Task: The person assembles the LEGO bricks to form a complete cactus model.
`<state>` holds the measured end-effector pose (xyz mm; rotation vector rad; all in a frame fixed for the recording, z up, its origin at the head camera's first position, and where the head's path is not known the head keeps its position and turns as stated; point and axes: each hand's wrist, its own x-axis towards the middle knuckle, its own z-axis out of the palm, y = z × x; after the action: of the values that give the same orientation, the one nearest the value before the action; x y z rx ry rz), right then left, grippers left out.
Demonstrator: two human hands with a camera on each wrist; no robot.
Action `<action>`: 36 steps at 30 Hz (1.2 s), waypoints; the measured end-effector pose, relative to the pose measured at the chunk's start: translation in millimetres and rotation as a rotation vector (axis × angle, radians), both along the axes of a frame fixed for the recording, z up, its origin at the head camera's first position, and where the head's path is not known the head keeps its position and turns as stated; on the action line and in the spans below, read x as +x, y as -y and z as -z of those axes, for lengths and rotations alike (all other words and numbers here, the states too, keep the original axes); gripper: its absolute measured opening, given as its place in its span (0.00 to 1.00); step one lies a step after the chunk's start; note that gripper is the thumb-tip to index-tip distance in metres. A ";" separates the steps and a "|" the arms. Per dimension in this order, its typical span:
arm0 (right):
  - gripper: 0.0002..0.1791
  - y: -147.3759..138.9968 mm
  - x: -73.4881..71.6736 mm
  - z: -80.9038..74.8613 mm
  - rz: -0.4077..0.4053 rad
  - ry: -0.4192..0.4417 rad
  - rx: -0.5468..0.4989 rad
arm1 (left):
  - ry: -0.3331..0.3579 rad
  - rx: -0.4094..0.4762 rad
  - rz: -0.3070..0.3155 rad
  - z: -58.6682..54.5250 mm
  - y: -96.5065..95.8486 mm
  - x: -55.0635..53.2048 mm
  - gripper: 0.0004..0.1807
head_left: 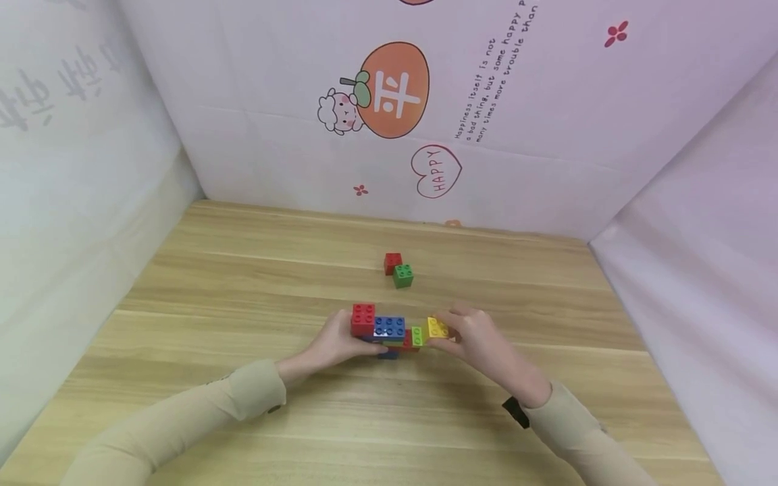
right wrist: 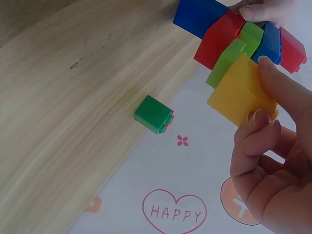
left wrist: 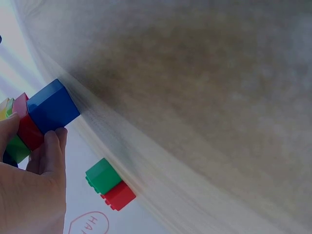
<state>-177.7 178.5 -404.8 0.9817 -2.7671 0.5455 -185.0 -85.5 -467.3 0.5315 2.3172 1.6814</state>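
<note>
A joined row of toy building bricks is held above the wooden table, with the left hand [head_left: 337, 341] gripping its left part between thumb and fingers. A red brick [head_left: 363, 317] tops the left end beside a longer blue brick [head_left: 389, 327]. Another blue brick [left wrist: 52, 105] hangs lowest in the left wrist view, against a red one [left wrist: 28, 122]. Toward the right end sits a thin lime-green brick [right wrist: 224, 63]. The right hand [head_left: 480, 341] pinches a yellow brick [right wrist: 241, 90] right against that lime-green piece; whether their studs are joined I cannot tell.
Beyond the hands, a loose red brick [head_left: 392, 259] and a green brick [head_left: 403, 276] stand side by side on the table [head_left: 243, 270]. White printed cloth [head_left: 273, 148] rises behind the table's far edge and on both sides.
</note>
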 end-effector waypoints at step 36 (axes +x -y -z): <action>0.24 -10.2 -13.2 -14.4 -0.057 0.096 -0.025 | 0.074 -0.041 0.021 -7.6 9.7 3.7 0.35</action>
<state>-190.9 188.7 -390.4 1.0579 -2.8160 0.6505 -181.3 -95.2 -459.8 0.4760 2.2805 1.6125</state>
